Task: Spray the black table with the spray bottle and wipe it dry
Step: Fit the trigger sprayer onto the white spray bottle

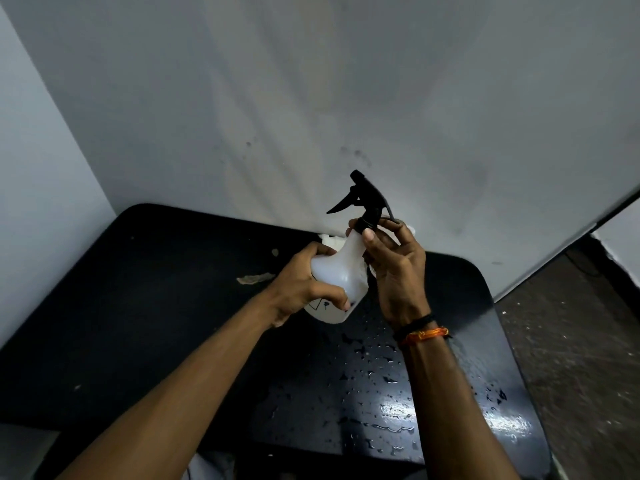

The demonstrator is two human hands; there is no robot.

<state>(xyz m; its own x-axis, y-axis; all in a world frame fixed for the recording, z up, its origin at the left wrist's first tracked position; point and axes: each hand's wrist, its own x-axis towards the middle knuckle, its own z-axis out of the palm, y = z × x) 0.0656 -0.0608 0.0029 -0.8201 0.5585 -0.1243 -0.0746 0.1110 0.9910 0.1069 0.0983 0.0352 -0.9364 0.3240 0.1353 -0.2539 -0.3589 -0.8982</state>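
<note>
Looking down, we see first the pale grey plastered wall (311, 98) filling the upper part of the view, and against it the glossy black table with rounded corners (138, 323), whose near right part is beaded with water droplets (381, 375) that catch the light. To the right lies a strip of dark speckled floor (571, 341). A small flaked patch of torn paper or peeled finish (254, 278) marks the tabletop near its far edge. Above the middle of the table, held clear of it and tilted, is the translucent white plastic spray bottle with a black trigger head (341, 271). Our left hand (301, 289) wraps its curled fingers and thumb round the bottle's wide body. Our right hand (394, 271) pinches the black collar at the neck with thumb and fingertips, just under the trigger. On the right wrist sit a black thread and an orange thread band (424, 334).
</note>
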